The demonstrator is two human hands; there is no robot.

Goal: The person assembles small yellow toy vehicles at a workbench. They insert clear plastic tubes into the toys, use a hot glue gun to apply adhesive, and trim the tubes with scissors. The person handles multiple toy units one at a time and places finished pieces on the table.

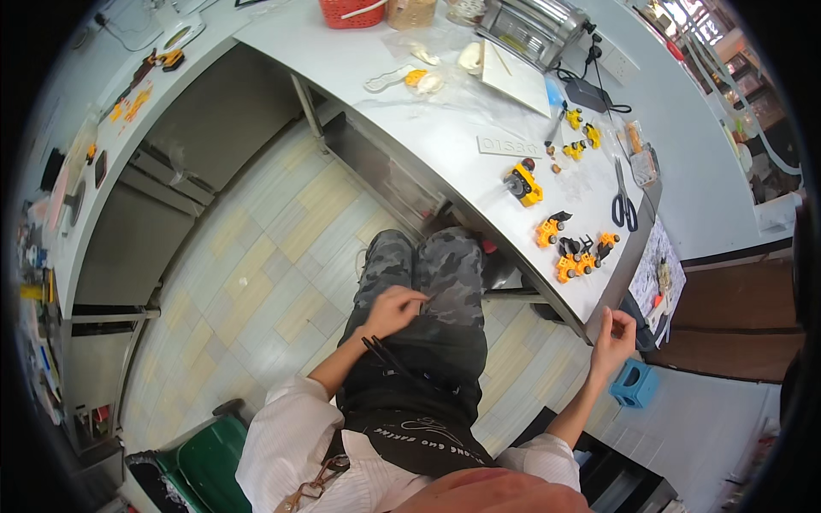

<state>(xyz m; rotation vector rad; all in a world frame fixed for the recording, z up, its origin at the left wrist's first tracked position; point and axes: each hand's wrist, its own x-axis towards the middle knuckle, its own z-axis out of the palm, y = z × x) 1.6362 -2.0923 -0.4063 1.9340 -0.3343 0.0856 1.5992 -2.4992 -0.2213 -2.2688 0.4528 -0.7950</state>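
A green bin stands at the far left. The left hand is over the camouflage trousers, fingers bent and close together; I cannot tell whether they grip anything. Yellow-and-black toy vehicles cluster near the closest corner of the worktop. Just beyond that corner, the right hand is curled narrow, any contents unclear. Black-handled scissors lie right of the toys.

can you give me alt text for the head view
A seated person has their bare left grip over grey camouflage trousers and bare right grip by a corner of a white-topped table. On it sit small yellow-and-black toy vehicles, dark-handled metal scissors and a silver metal machine.
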